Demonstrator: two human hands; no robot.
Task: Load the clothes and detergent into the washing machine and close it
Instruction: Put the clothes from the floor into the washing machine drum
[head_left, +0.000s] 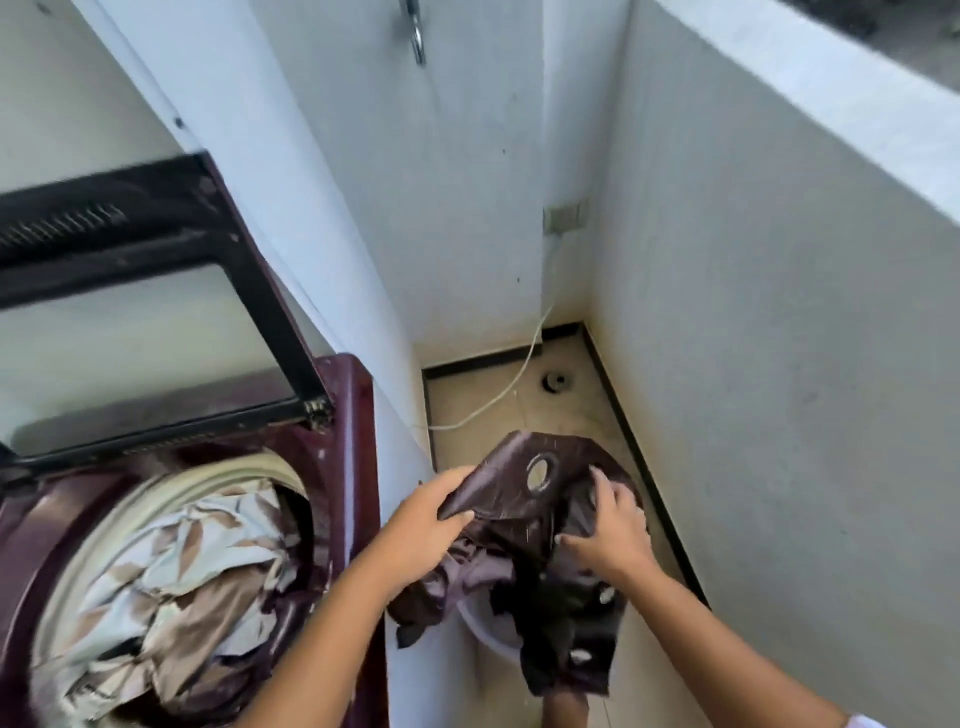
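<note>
Clothes with a pale leaf print (171, 582) already fill the drum of the washing machine (343, 467) at the left; its lid (150, 291) stands raised, so the opening is free for more. To the right, the left hand (426, 525) pinches a corner of the dark curtain (524, 519), and the right hand (608, 535) closes its fingers on the middle. I think both lift it out of the white basin (485, 636) below. The cloth hangs with its long axis from far to near, the eyelet edge far.
</note>
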